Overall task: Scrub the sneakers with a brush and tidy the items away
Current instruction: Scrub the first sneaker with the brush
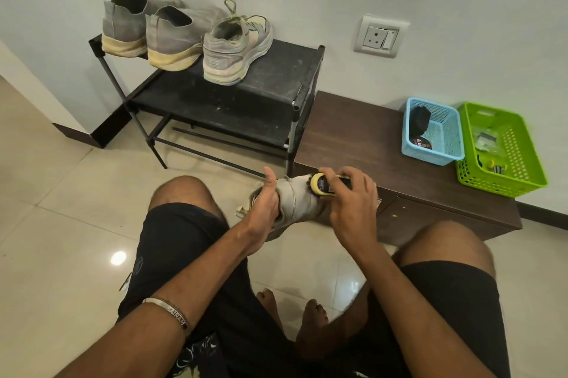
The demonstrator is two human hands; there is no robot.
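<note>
Beside the bench [353, 131] stands the shoe rack [246, 91], carrying three sneakers [236, 48]. On the bench's far end sit a green basket [528, 168] of small bits and a blue basket [451, 144] holding a dark item and a tin. In front of the bench, your left hand [264, 208] grips the sneaker [302, 202] by its opening; your right hand [353, 196] clasps the brush [322, 185] against its side.

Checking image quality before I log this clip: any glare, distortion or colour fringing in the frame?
Head view: wide-angle bending curves the wall edges and shoe rack; a bright ceiling-light glare spot sits on the floor tiles; the green basket shows a glowing oversaturated fringe; the right hand with the brush looks acceptably sharp.
</note>
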